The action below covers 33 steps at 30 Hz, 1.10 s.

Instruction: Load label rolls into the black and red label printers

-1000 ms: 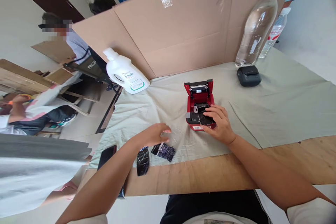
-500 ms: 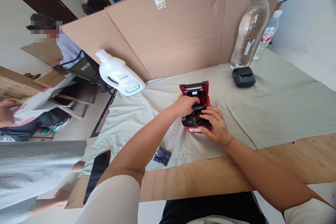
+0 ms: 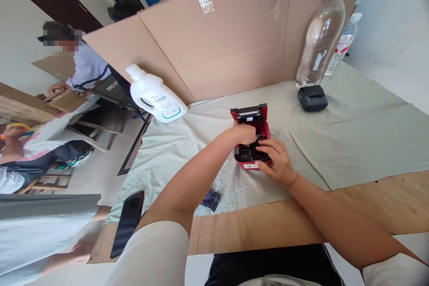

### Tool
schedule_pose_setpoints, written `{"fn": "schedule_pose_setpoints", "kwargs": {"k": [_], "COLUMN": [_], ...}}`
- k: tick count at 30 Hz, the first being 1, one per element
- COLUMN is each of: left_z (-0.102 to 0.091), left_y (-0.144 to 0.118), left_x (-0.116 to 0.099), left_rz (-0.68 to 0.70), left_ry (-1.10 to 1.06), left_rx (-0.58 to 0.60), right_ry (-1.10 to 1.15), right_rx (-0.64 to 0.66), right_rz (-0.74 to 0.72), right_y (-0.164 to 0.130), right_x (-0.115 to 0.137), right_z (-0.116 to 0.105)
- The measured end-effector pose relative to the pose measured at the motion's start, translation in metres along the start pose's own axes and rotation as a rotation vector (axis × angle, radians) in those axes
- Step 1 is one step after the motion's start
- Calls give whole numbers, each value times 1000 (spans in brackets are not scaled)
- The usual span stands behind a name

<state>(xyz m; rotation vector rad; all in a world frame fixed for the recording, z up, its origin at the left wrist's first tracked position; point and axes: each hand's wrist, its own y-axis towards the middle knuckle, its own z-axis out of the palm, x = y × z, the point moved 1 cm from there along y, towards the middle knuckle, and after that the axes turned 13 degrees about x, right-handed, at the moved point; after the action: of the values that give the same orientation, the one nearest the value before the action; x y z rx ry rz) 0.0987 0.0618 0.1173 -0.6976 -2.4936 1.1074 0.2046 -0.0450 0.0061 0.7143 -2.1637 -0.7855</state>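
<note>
A small red printer (image 3: 252, 118) with its lid open stands on the pale cloth (image 3: 351, 129) in the middle of the table. My left hand (image 3: 244, 134) reaches into its open bay from the left, fingers curled on the black part inside. My right hand (image 3: 277, 161) rests on the printer's near end and presses a black piece (image 3: 254, 154) there. A black foil wrapper (image 3: 211, 199) lies near the cloth's front edge, partly hidden by my left arm.
A white jug (image 3: 156, 96) lies at the back left, and a black device (image 3: 313, 98) sits by two clear bottles (image 3: 320, 40) at the back right. A cardboard screen (image 3: 231, 35) closes the far side. A dark phone (image 3: 128, 222) lies at the front left. Other people sit at left.
My left hand left the wrappers at the front and moved up into the red printer's open bay. My right hand stayed on the printer. One wrapper is now behind my arm.
</note>
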Motion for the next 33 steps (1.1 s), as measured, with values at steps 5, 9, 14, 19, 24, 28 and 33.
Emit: {"fn": "schedule_pose_setpoints", "kwargs": {"k": [5,9,14,19,24,28,33], "left_z": [3,1,10,18,15,14,10], "left_y": [10,2,-1,7,10,10,10], "left_x": [-9,1,10,4,-1,4,3], "left_rz": [-18,11,121,78,75,120,148], "left_ry": [-12,-93,-268,-200,-76,-104,-52], "left_rx": [-18,-75,-267,-278,-199,-167,-82], "right_ry": [13,-1,-56,-80,-64,-57,-37], "right_rx": [-10,-18,-33,-49,-46,-21,-43], "right_rz": [-14,-38,-91,-95,-76,-38,-61], "right_y": [0,0,1,2,2,1,2], "right_x": [0,1,3,3,1,1,2], "right_z": [-2,-6,-10,-10,-9,-9,-9]}}
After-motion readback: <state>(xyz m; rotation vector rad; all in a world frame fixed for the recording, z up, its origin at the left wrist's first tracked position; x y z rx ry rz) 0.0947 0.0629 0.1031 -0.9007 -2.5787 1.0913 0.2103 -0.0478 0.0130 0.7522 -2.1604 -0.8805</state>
